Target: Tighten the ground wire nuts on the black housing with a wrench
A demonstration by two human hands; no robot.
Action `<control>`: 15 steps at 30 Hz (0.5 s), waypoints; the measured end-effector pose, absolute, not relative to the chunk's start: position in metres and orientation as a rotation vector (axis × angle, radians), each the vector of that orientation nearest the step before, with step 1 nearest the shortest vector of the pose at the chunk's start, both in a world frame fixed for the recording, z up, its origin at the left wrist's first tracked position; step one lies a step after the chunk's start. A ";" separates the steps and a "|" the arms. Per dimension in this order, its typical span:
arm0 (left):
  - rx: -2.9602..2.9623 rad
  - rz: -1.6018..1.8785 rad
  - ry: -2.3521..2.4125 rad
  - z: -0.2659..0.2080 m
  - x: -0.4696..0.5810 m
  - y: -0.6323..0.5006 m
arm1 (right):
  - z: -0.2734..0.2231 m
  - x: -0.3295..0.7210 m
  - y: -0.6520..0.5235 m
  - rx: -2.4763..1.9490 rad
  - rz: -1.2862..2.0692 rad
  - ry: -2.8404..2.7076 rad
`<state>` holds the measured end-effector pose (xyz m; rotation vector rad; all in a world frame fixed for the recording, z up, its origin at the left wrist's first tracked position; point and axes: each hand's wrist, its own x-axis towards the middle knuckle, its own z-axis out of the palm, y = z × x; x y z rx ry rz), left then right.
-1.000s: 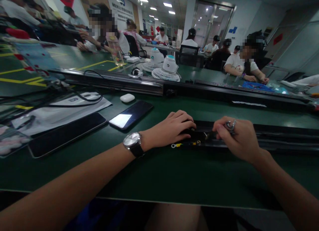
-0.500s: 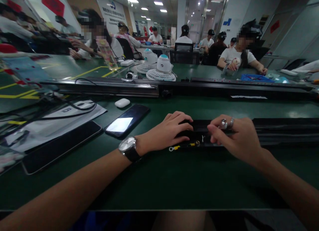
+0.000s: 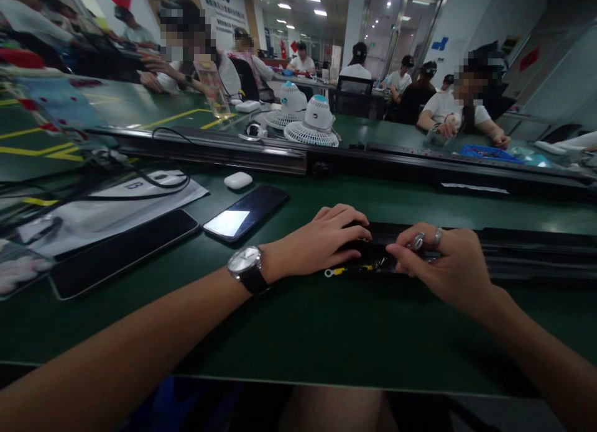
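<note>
A long black rail (image 3: 513, 255) with a hollow channel lies across the table in front of me. Over its left end rests my left hand (image 3: 333, 236), fingers spread and bent, with the thumb apart from them. Just below that thumb, a short yellow-and-black wire (image 3: 347, 271) with a ring terminal sticks out past the rail's near edge. My right hand (image 3: 443, 258), wearing rings, is closed in a pinch over the channel, a little right of the wire's inner end. Whatever sits between its fingertips is hidden. Small shiny parts inside the channel are too dark to make out.
Left of my arm lie a phone (image 3: 247, 213), a white earbud case (image 3: 237, 181), a dark flat device (image 3: 124, 253) and a plastic bag (image 3: 107, 211) with cables. Long dark rails (image 3: 209, 151) cross the table behind, with white fans (image 3: 311, 124) beyond. Co-workers sit opposite.
The whole view has shifted slightly right and up. My left hand stays on the rail's end. My right hand remains pinched over the channel, its fingers turned a little.
</note>
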<state>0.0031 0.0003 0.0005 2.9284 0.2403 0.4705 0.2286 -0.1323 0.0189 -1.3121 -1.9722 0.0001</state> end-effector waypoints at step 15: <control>2.921 0.474 0.390 0.003 -0.004 0.005 | 0.017 0.244 -0.131 -1.254 -0.080 -2.004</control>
